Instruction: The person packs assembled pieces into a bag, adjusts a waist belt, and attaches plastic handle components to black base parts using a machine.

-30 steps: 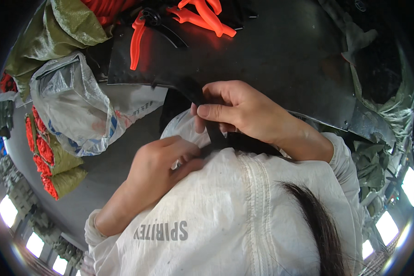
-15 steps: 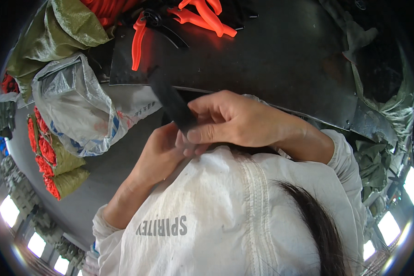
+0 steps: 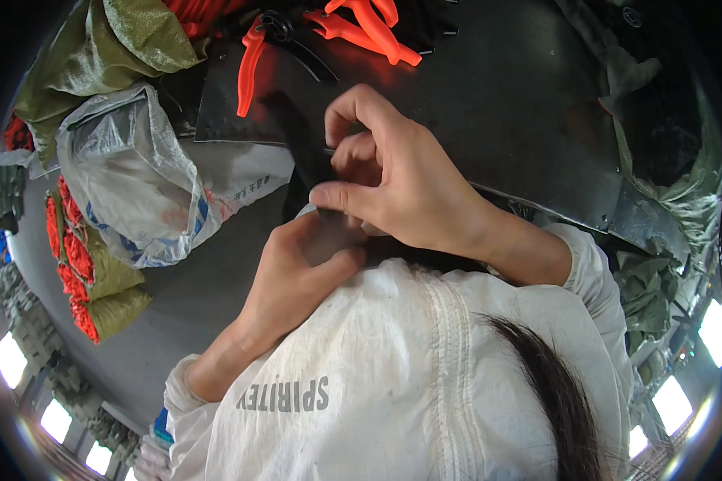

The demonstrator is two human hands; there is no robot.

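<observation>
A long, narrow black piece (image 3: 295, 140) stands up slantwise between my hands, smeared by motion, so its exact kind does not show. My left hand (image 3: 293, 272) is closed round its lower end, low in front of my white jacket; the fingertips there are blurred and partly hidden. My right hand (image 3: 413, 180) comes in from the right with its thumb against the piece. Its index finger is bent and raised off it, while the other fingers curl behind the thumb. Where the piece ends below is covered by the hands.
Orange-handled tools (image 3: 369, 32) lie on the dark tabletop (image 3: 497, 104), one orange handle (image 3: 250, 68) pointing towards me. At left, an open translucent plastic bag (image 3: 128, 176) stands near green woven sacks (image 3: 104, 48) and mesh-like orange-red bundles (image 3: 72, 272). Dark green cloth (image 3: 650, 289) hangs at right.
My right hand has loosened and lifted its index finger, with its knuckles higher. The left hand's thumb now shows in front. The black piece has turned slightly and looks thinner.
</observation>
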